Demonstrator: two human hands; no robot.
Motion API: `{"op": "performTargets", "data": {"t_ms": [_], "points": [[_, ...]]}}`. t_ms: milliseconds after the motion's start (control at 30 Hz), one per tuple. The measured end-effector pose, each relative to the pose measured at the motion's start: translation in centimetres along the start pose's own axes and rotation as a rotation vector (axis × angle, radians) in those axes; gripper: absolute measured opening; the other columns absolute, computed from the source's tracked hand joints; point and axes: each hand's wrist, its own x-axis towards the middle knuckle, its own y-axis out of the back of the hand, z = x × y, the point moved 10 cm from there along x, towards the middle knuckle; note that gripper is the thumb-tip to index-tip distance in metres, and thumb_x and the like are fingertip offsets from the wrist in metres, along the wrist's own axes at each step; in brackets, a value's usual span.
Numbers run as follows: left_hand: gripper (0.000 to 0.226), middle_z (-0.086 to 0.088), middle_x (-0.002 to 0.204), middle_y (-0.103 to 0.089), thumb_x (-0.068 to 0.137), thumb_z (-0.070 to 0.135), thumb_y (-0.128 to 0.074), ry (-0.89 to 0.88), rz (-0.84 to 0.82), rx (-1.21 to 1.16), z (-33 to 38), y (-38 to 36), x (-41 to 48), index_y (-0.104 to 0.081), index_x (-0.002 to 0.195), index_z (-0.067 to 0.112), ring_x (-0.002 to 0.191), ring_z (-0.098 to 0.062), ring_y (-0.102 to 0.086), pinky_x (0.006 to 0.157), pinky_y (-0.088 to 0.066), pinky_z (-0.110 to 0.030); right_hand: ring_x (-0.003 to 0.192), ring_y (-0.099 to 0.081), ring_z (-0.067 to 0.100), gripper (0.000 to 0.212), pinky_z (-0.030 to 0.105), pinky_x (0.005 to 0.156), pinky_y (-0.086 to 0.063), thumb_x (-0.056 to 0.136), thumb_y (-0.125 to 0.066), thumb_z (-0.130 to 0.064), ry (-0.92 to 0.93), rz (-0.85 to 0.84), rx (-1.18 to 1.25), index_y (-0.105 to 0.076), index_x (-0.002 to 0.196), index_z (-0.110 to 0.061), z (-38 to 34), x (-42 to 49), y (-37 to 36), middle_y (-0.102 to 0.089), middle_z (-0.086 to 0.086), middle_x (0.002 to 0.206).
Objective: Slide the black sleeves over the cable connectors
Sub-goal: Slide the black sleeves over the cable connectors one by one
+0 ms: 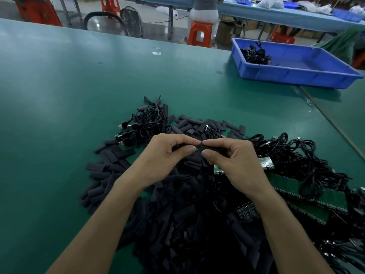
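Head view: left fingers (189, 150) curled, thumb and forefinger pinching a dark cable end, connector (197, 148) just showing at the tips; right fingers (207, 154) curled likewise, pinching a flat black sleeve (213, 148) just beside that connector, forefinger tips meeting. Mid-step by the look of it: lining up, sleeve not yet over. Next, calling for a straight push with the sleeve mouth kept open. Underneath, heaped loose sleeves (187, 224) on the green counter (59, 95); coiled cables (308, 155) rightward; blue bin (296, 76) well beyond
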Motion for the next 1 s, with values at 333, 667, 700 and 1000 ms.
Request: {"op": "performTargets", "data": {"t_ms": [333,667,700,1000], "points": [[0.022,0.011,0.076,-0.069,0.073,0.051,-0.074,0.044,0.137,0.019,-0.3,1.2,-0.2,-0.066,0.081,0.031,0.068,-0.003,-0.062,0.065,-0.048,-0.013,0.075,-0.071,0.011,0.019,0.030,0.075,-0.059,0.084,-0.078,-0.021,0.069,0.037,0.007,-0.075,0.098,-0.034,-0.6,-0.4,0.2,-0.075,-0.009,0.083],[0.012,0.015,0.072,-0.072,0.086,0.042,-0.074,0.099,0.097,0.064,-0.7,1.0,-0.2,-0.073,0.078,0.033,0.059,-0.007,-0.063,0.055,-0.050,-0.019,0.074,-0.071,0.004,0.025,0.014,0.070,-0.052,0.084,-0.079,-0.017,0.123,0.119,-0.012,-0.074,0.097,-0.037,-0.7,-0.7,0.5,-0.074,-0.017,0.082],[0.014,0.012,0.072,-0.073,0.090,0.038,-0.072,0.121,0.073,0.041,-1.0,0.9,-0.1,-0.074,0.079,0.030,0.059,-0.014,-0.064,0.056,-0.054,-0.027,0.075,-0.071,0.005,0.025,0.015,0.070,-0.052,0.084,-0.079,-0.017,0.119,0.120,-0.008,-0.074,0.097,-0.037,-0.6,-0.8,0.4,-0.074,-0.017,0.082],[0.012,0.005,0.074,-0.075,0.096,0.023,-0.067,0.179,-0.065,-0.106,-1.6,-0.3,-0.1,-0.075,0.087,0.021,0.063,-0.006,-0.064,0.065,-0.055,-0.030,0.086,-0.072,0.004,0.023,0.018,0.076,-0.055,0.081,-0.079,-0.024,0.118,0.017,0.000,-0.075,0.102,-0.035,-0.8,-0.6,-0.3,-0.075,-0.018,0.091]]}}
